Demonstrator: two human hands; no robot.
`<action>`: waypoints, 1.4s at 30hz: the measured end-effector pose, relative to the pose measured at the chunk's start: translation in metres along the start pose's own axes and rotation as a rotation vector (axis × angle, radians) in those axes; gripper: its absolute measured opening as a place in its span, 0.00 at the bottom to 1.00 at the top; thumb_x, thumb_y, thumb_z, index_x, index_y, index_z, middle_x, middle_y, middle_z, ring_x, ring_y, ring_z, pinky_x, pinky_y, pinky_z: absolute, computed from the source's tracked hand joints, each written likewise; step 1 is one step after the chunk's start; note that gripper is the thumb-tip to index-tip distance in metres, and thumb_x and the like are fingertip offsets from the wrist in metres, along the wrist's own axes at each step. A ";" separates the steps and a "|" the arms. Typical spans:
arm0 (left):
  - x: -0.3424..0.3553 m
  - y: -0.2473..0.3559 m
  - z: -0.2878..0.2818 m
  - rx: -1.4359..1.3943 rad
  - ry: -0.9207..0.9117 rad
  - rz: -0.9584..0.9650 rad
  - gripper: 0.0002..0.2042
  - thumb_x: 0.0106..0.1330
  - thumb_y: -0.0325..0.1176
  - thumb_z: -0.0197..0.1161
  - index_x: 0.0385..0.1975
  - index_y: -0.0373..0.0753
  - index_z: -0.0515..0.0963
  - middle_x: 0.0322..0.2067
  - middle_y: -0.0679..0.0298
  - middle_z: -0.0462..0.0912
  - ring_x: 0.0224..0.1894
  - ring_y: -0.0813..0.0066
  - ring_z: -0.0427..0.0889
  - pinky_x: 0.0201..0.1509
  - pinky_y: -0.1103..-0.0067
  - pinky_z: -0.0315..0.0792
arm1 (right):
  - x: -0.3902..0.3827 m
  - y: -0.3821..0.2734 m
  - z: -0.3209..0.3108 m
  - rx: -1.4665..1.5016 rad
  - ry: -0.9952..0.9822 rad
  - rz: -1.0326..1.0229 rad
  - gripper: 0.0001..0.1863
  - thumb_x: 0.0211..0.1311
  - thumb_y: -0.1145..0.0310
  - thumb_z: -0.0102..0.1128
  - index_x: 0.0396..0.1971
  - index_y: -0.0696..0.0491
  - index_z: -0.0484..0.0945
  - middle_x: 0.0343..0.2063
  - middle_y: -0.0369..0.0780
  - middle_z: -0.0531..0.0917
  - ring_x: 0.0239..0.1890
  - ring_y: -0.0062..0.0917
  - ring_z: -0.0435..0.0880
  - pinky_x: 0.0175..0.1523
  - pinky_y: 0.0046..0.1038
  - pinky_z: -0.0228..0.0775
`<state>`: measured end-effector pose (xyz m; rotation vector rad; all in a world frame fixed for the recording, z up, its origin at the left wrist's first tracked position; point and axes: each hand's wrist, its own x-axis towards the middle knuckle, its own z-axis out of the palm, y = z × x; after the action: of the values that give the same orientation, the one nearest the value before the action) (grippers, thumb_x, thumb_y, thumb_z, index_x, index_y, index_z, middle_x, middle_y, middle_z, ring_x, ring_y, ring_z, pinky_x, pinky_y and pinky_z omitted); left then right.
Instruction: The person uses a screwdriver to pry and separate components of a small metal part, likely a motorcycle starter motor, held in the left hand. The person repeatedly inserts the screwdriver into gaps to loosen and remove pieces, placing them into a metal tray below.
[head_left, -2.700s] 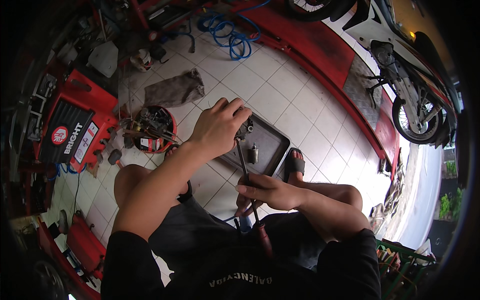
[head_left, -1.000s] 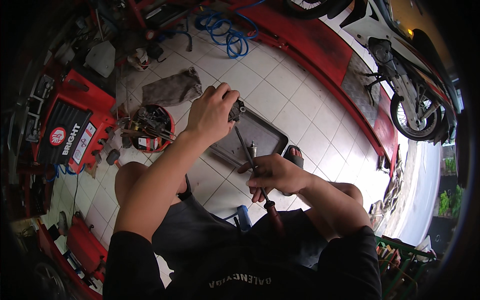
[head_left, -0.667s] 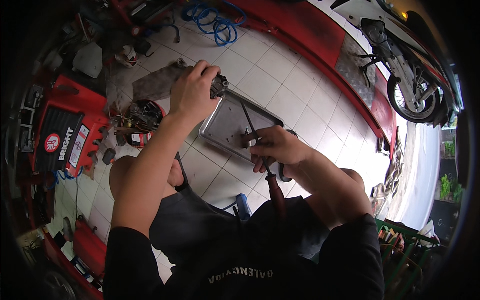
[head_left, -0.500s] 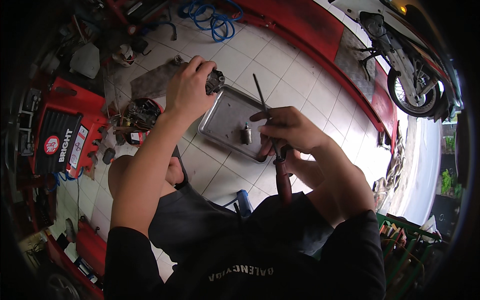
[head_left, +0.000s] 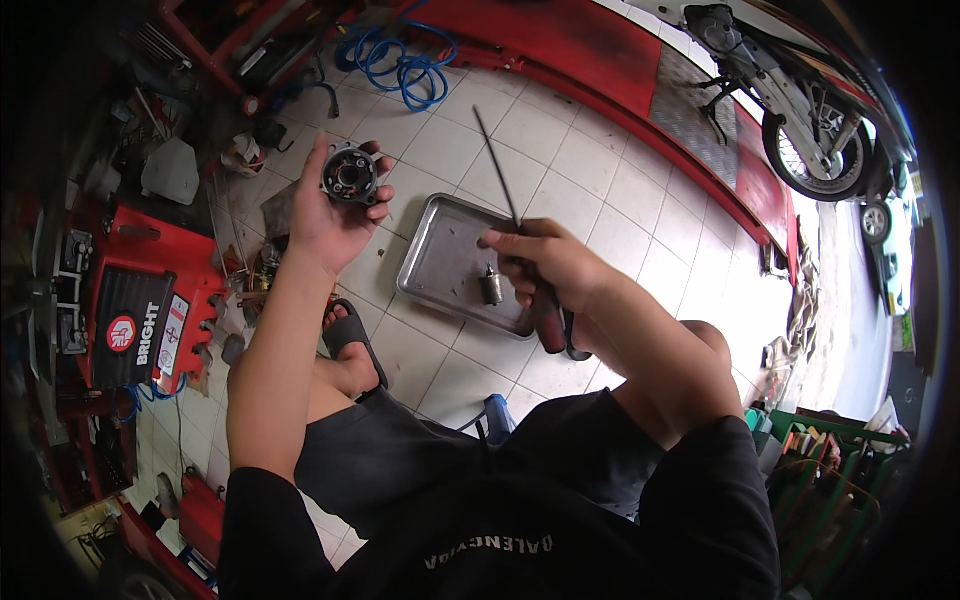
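My left hand [head_left: 325,225] is palm up, its fingers curled round a round metal housing [head_left: 350,176]. The housing's open face is turned up and shows a dark inside with a ring at the centre. My right hand [head_left: 562,262] grips a long screwdriver [head_left: 497,165], its thin dark shaft pointing up and to the left. The dark red handle sticks out below that fist. Beneath and between my hands, a shallow metal tray [head_left: 425,265] rests on the tiled floor. In it stands a small metal cylinder with a thin shaft [head_left: 492,288], among a few tiny dark bits.
A coiled blue hose [head_left: 425,85] lies at the back, beside a long red platform [head_left: 600,75]. At the far right stands a motorcycle [head_left: 815,150]. A red and black machine [head_left: 125,300] is on the left; a green rack [head_left: 830,470] is at the lower right.
My left hand has moved left and turned over, bringing the housing's open face into view. My right hand has shifted slightly left and now wraps the screwdriver in a fist.
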<state>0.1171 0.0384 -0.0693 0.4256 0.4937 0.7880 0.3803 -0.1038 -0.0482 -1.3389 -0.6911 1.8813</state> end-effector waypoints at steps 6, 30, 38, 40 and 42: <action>-0.005 0.005 0.013 0.003 -0.046 0.005 0.35 0.70 0.67 0.51 0.54 0.35 0.74 0.43 0.54 0.80 0.37 0.59 0.77 0.34 0.73 0.69 | 0.001 0.001 -0.032 -0.058 -0.004 -0.026 0.17 0.70 0.63 0.63 0.46 0.64 0.77 0.24 0.36 0.75 0.26 0.24 0.76 0.39 0.29 0.76; -0.005 -0.064 -0.026 0.470 0.388 -0.166 0.39 0.67 0.75 0.46 0.41 0.37 0.79 0.40 0.57 0.85 0.40 0.49 0.85 0.32 0.73 0.75 | -0.113 -0.081 -0.076 -0.385 0.245 -0.706 0.18 0.69 0.72 0.59 0.56 0.62 0.75 0.30 0.36 0.79 0.26 0.17 0.76 0.33 0.23 0.71; 0.033 -0.189 -0.174 0.885 0.651 -0.740 0.28 0.66 0.69 0.58 0.38 0.46 0.78 0.26 0.65 0.82 0.27 0.63 0.86 0.27 0.69 0.74 | -0.160 -0.090 -0.106 -0.219 0.246 -0.657 0.17 0.70 0.69 0.55 0.56 0.58 0.76 0.26 0.38 0.77 0.29 0.21 0.77 0.37 0.27 0.70; 0.052 -0.230 -0.205 1.001 0.716 -0.700 0.29 0.66 0.71 0.56 0.36 0.45 0.78 0.24 0.65 0.81 0.24 0.65 0.84 0.25 0.68 0.74 | -0.167 -0.083 -0.120 -0.245 0.197 -0.776 0.20 0.69 0.68 0.55 0.57 0.60 0.76 0.32 0.45 0.82 0.36 0.29 0.82 0.44 0.31 0.72; 0.068 -0.253 -0.242 0.905 0.809 -0.675 0.27 0.65 0.67 0.61 0.38 0.45 0.80 0.25 0.65 0.82 0.24 0.66 0.84 0.22 0.69 0.73 | -0.166 -0.074 -0.127 -0.338 0.153 -0.818 0.21 0.67 0.68 0.55 0.58 0.60 0.77 0.34 0.49 0.84 0.39 0.33 0.85 0.48 0.33 0.74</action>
<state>0.1634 -0.0275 -0.4169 0.7060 1.6758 -0.0093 0.5531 -0.1894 0.0610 -1.1241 -1.2778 1.0273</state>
